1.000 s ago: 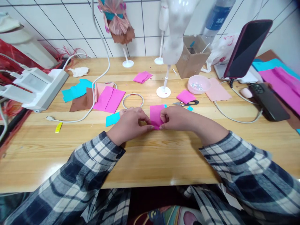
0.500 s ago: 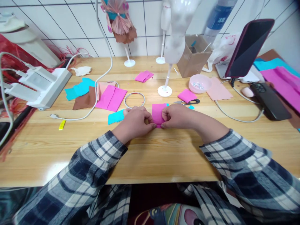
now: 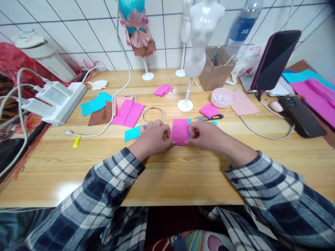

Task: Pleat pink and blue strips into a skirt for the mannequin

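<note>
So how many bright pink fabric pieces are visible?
5: one between left hand and right hand, one left of the silvery round ring, one centre back, one beside black-handled scissors, one far right. Overlaps may hide more.

Pink sheet point(image 3: 180, 131) looks matt & paper-like, tbl point(image 3: 178, 181) smooth wood, mannequin point(image 3: 202, 35) glossy wht plastic.

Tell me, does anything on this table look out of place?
The loose white cable looks out of place: it trails across the brown piece, its plug unconnected on the tabletop. I see no spill.
</note>
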Motion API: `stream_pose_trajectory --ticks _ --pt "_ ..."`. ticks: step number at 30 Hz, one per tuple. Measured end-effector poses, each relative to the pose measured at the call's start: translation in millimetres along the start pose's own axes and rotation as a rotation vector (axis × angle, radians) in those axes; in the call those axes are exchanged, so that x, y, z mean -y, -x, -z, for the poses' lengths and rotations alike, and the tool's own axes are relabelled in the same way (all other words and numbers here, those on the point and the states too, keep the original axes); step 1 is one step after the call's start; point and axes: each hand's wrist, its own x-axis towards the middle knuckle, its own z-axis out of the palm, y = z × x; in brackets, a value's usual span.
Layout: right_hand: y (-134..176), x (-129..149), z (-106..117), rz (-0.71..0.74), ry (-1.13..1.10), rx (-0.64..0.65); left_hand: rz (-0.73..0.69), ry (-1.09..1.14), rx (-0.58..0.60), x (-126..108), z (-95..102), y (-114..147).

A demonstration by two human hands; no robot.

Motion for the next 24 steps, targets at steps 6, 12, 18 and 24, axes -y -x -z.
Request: stream_pose_trajectory --ticks 6,12,18,24 --pt "-1 -1 0 0.043 0.074 -0.013 0.007 -0.011 0.016 1 1.0 -1" --pt "-1 -9 4 -0.031 0.027 0.028 0.022 -0.013 0.027 -1 1.3 -2" --pt "-2 -20 6 -0.033 -0.173 0.088 0.032 0.007 0.01 0 -1.1 -3" --pt "8 -31 5 0.115 -0.33 -0.078 -0.009 0.031 -0.014 6 -5.6 -3"
